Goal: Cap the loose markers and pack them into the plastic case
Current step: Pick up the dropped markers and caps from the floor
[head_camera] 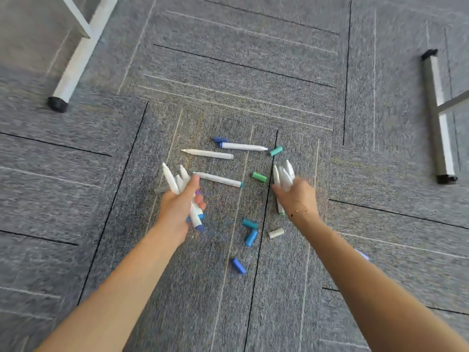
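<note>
Grey carpet floor (228, 72) with thin pale and dark lines fills the view. A white furniture leg (76, 54) with a black foot slants across the upper left, and a grey metal leg (437, 118) with black end caps stands at the right edge.

Two bare forearms reach in from the bottom. The left hand (177, 207) is closed round a bundle of white uncapped markers (175, 181), tips fanning up and away, blue ends sticking out below the palm. The right hand (299, 196), a thin bracelet (299, 212) at its wrist, is clenched on a second bundle of white markers (284, 174), tips also pointing up; one green-ended barrel shows beneath the fist.

Between and beyond the hands, three loose markers lie on the carpet: a blue-ended marker (243, 146) farthest away, an all-white marker (208, 153) just nearer, and a teal-ended marker (218, 179) whose tip lies close to the left thumb.

Loose caps are scattered about: a dark blue cap (220, 140) touching the farthest marker, a teal cap (275, 150) by that marker's tip, a green cap (259, 177) near the right hand's markers, a teal cap (250, 223) and light blue cap (251, 238) touching each other between the wrists, a white cap (276, 232) beside them, and a blue cap (238, 266) nearest the camera.
</note>
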Demonstrator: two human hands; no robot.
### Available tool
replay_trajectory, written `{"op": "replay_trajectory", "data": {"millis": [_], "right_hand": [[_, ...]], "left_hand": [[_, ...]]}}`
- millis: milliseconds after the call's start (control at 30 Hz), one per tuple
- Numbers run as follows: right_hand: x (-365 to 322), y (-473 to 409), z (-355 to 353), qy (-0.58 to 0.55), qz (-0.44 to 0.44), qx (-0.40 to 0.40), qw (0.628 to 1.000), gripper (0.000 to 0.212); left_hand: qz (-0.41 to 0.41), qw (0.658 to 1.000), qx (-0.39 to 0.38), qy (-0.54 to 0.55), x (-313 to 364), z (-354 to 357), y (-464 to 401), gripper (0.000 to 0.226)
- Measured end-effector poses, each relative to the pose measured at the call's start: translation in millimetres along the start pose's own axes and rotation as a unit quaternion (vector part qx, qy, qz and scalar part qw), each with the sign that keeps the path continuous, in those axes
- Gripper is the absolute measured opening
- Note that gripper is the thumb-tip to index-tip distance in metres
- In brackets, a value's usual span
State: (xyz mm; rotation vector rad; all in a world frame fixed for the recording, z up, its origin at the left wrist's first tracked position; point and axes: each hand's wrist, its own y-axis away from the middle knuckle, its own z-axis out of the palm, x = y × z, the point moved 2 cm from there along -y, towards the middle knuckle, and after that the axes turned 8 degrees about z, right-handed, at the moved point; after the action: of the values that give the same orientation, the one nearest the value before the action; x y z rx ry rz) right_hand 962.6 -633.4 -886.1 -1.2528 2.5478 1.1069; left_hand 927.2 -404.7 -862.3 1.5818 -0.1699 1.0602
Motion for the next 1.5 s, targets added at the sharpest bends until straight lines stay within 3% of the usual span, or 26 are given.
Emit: {"op": "replay_trajectory", "data": {"millis": [167, 233, 333, 400, 533, 667, 767, 867, 1033, 1167, 1333, 1433, 1500], "right_hand": [[-6.9, 3.9, 15.1, 0.004, 0.039, 0.002, 0.999, 0.026], [-7.0, 8.3, 16.2, -0.02, 0.048, -0.004, 0.999, 0.021], [-0.5, 16.5, 9.3, -0.031, 0.04, 0.001, 0.999, 0.018], [4.1, 20.4, 4.8, -0.036, 0.041, 0.01, 0.998, 0.017], [12.4, 21.3, 1.4, -0.053, 0.037, 0.039, 0.997, 0.019], [-8.8, 16.9, 1.4, -0.182, 0.055, 0.015, 0.982, 0.014], [-41.7, 7.5, 6.7, -0.261, 0.118, -0.01, 0.958, 0.012], [-77.1, -1.4, 18.6, -0.326, 0.172, -0.034, 0.929, 0.024], [-109.0, -14.3, 34.1, -0.315, 0.219, 0.002, 0.923, 0.045], [-112.4, -23.0, 41.0, -0.262, 0.236, 0.024, 0.936, 0.047], [-116.7, -23.8, 36.8, -0.254, 0.233, 0.001, 0.939, 0.026], [-114.9, -14.5, 34.1, -0.247, 0.175, 0.005, 0.953, 0.026], [-110.7, -8.3, 38.5, -0.285, 0.072, 0.041, 0.955, 0.021]], "left_hand": [[-0.018, 0.986, 0.159, -0.049, 1.3, 17.1, -6.1, 0.024], [-0.026, 0.976, 0.175, -0.126, 5.8, 33.8, -8.3, 0.027], [-0.023, 0.951, 0.179, -0.251, 8.2, 53.6, -16.4, 0.05], [-0.003, 0.94, 0.185, -0.286, 7.0, 60.7, -22.3, 0.05], [0.037, 0.948, 0.174, -0.264, 1.9, 63.0, -22.8, 0.04], [0.068, 0.951, 0.156, -0.257, 0.9, 46.7, -29.9, 0.036], [0.033, 0.964, 0.188, -0.186, 12.6, 34.6, -43.6, 0.033], [-0.036, 0.979, 0.162, -0.12, 27.9, 31.0, -58.7, 0.035], [-0.062, 0.976, 0.122, -0.168, 44.3, 40.9, -72.4, 0.042], [-0.016, 0.951, 0.136, -0.277, 42.4, 39.0, -77.2, 0.042], [0.033, 0.947, 0.15, -0.281, 40.8, 46.0, -74.0, 0.034], [0.09, 0.952, 0.139, -0.257, 40.8, 45.7, -61.3, 0.024], [0.209, 0.936, 0.122, -0.256, 44.3, 42.3, -58.8, 0.018]]}}
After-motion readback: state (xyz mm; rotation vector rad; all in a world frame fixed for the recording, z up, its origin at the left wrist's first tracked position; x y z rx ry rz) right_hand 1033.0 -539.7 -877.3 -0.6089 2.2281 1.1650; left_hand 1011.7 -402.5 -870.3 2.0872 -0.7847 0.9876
